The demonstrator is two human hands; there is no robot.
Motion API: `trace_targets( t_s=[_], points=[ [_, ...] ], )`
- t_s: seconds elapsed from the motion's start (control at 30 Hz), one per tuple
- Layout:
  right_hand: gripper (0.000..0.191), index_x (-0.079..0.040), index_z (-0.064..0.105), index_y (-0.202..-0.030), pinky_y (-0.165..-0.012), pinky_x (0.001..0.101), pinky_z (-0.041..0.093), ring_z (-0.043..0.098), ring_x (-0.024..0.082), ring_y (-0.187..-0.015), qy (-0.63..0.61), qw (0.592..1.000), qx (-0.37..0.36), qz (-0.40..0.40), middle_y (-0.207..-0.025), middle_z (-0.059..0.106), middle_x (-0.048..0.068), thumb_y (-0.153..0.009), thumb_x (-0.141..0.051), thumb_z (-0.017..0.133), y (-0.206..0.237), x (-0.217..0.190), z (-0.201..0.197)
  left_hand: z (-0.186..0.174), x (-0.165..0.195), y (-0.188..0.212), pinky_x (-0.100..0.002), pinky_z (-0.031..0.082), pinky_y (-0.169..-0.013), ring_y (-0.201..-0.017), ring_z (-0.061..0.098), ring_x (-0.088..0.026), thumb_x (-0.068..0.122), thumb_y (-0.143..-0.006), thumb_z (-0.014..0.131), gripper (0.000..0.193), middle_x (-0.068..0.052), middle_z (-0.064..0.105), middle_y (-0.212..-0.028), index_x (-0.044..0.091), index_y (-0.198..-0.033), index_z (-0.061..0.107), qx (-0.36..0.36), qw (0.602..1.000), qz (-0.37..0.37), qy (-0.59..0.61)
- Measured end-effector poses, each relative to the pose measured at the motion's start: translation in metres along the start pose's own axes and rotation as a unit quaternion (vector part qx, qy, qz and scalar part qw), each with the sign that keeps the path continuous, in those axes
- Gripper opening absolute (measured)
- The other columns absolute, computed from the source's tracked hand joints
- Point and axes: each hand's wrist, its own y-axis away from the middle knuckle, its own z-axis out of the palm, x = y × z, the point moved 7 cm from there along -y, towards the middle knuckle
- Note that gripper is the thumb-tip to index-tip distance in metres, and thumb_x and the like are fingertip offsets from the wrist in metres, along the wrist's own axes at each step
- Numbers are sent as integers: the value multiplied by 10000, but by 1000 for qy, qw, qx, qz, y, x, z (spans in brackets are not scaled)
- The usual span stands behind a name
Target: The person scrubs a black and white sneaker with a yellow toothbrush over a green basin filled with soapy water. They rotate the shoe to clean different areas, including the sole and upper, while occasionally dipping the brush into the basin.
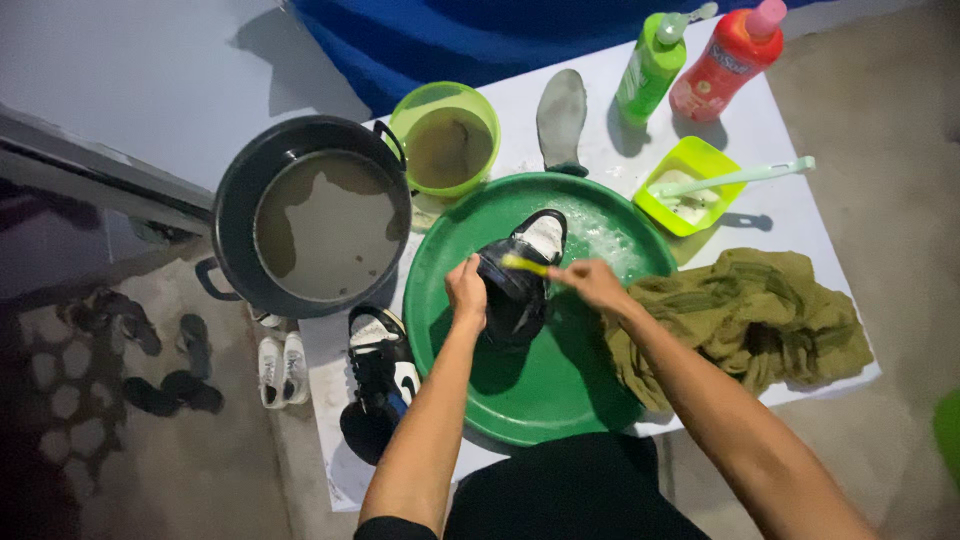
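Black shoe (515, 290) sits in the green basin (560, 400); your left hand (466, 290) clasps it, your right hand (592, 283) pinches the yellow brush (527, 265), scrubbing; next, firm strokes.

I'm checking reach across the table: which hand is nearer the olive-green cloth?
Right. The right hand, holding a yellow brush, is just left of the olive-green cloth; the left hand grips the black shoe, farther away.
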Motion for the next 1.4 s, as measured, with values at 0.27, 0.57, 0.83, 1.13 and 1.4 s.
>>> trace_targets(
  t_s=[0.27,0.57,0.83,1.13,1.4],
  points=[
    [432,-113,748,-698,-588,254,394,463,75,-573,-69,988,-135,30,-589,590,-65,-882,-504,771,4,9,27,5,-12,1,-352,480,-846,-865,569,-182,270,-992,627,392,-131,712,-929,-106,-1007,736,-32,998,-25,38],
    [449,-83,768,-692,-571,263,436,543,39,-590,-71,995,-74,-2,-591,643,-81,-847,-504,796,-3,10,19,0,-7,1,-343,487,-924,-991,674,-206,242,-931,621,364,-127,763,-1083,-70,-1085,727,-12,999,34,36],
    [567,-63,708,-685,-535,314,320,417,92,-586,23,989,-143,-15,-587,470,-51,-879,-595,743,-16,14,18,-4,-12,4,-369,489,-936,-1021,695,-287,279,-945,606,385,-193,763,-1126,-49,-1106,728,-1,1000,8,-29],
    [556,-65,773,-788,-589,354,442,525,140,-617,109,988,-111,-17,-622,596,22,-824,-620,760,-16,14,-5,-4,-12,3,-392,502,-914,-982,703,-312,279,-942,616,376,-227,757,-1074,-50,-1078,736,23,996,-9,-81],
    [549,-48,736,-742,-573,388,389,491,221,-597,192,980,-49,-13,-614,568,83,-865,-583,755,-23,29,-20,-8,-18,-1,-388,474,-850,-896,600,-227,233,-963,634,334,-242,693,-1008,-93,-1012,689,23,998,39,-43]
  ],
)
